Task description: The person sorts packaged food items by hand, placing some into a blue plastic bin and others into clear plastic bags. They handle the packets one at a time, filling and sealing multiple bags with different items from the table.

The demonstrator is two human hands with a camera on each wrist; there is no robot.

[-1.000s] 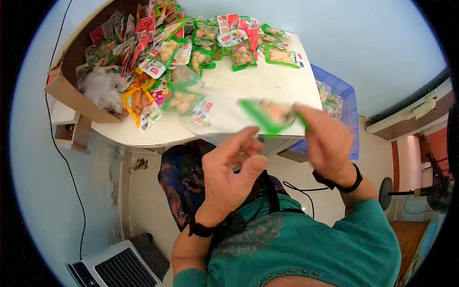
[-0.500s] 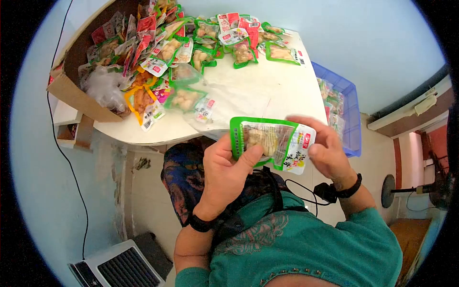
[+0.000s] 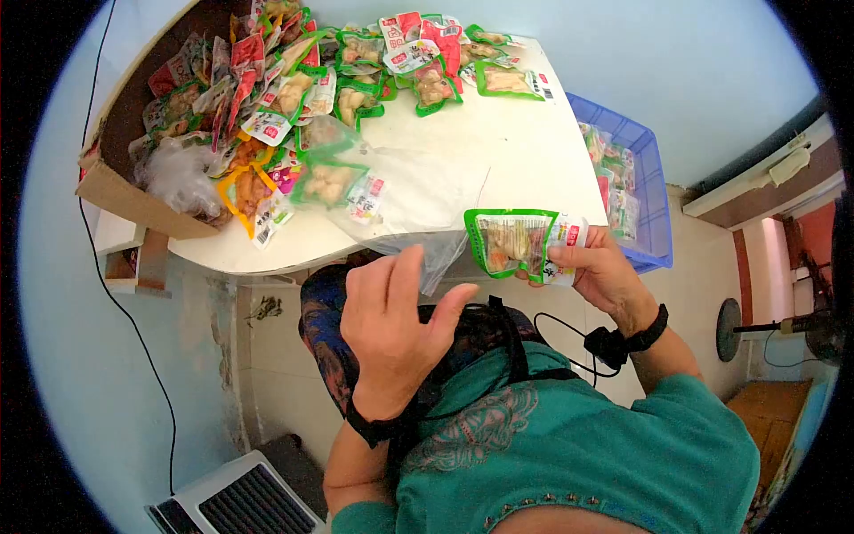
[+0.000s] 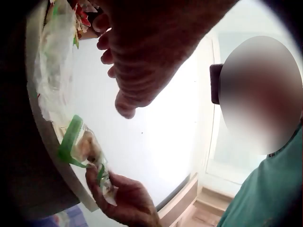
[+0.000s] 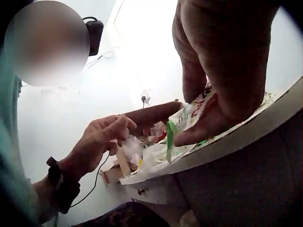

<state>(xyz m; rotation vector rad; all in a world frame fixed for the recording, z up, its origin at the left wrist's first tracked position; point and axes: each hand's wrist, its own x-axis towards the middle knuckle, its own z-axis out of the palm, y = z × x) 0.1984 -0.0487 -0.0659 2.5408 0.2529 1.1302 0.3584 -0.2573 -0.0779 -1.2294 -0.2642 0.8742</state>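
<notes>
In the head view, the right hand (image 3: 600, 271) pinches a green-edged clear packet (image 3: 513, 242) by its white printed end, thumb on top, just off the table's front edge. The left hand (image 3: 391, 325) holds nothing; its fingers are spread, left of the packet and near a clear plastic bag (image 3: 414, 191) that hangs over the edge. Inside or under that bag's left part lies another green-edged packet (image 3: 327, 184). The left wrist view shows the packet (image 4: 86, 146) tilted in the right hand (image 4: 125, 198), apart from the left hand (image 4: 142, 56).
A cardboard box (image 3: 147, 196) full of packets stands at the table's left, with more packets (image 3: 360, 52) heaped along the back. A blue crate (image 3: 654, 191) holding packets is right of the white table (image 3: 525, 165). A fan (image 3: 728, 329) stands at the far right.
The left hand has let go of the packet and moved left, its fingers now spread. The right hand has taken the packet's white end, and the packet has shifted slightly right.
</notes>
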